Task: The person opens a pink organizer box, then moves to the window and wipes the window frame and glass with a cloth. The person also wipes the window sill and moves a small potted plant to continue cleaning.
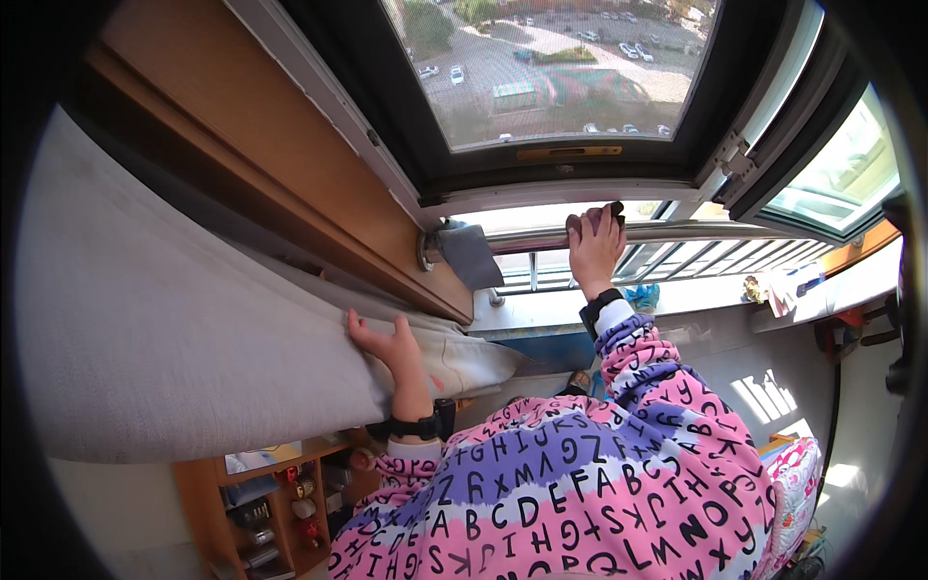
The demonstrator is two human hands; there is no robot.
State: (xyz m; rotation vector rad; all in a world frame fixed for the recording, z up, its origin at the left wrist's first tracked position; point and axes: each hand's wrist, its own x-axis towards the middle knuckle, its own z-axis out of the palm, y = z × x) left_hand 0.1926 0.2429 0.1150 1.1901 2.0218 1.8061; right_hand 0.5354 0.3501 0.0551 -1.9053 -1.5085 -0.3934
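Observation:
My right hand (pixel 597 250) is closed around a dark cloth (pixel 586 220), pressed on top of the shiny metal railing (pixel 681 232) below the window. My left hand (pixel 388 348) is raised against a light grey curtain (pixel 203 304), its thumb and fingers apart; I see nothing held in it. A grey cloth (pixel 471 255) hangs over the railing's left end, near the wooden wall trim. Above the railing is a dark-framed window screen (pixel 565 80), with cars and paving far below outside.
An open glass window sash (pixel 834 167) stands at the right. A blue crumpled bag (pixel 642 296) and small items (pixel 779 293) lie on the white sill. A wooden shelf unit (pixel 290 464) with jars is at the lower left. A patterned quilted cloth (pixel 794 478) is at the lower right.

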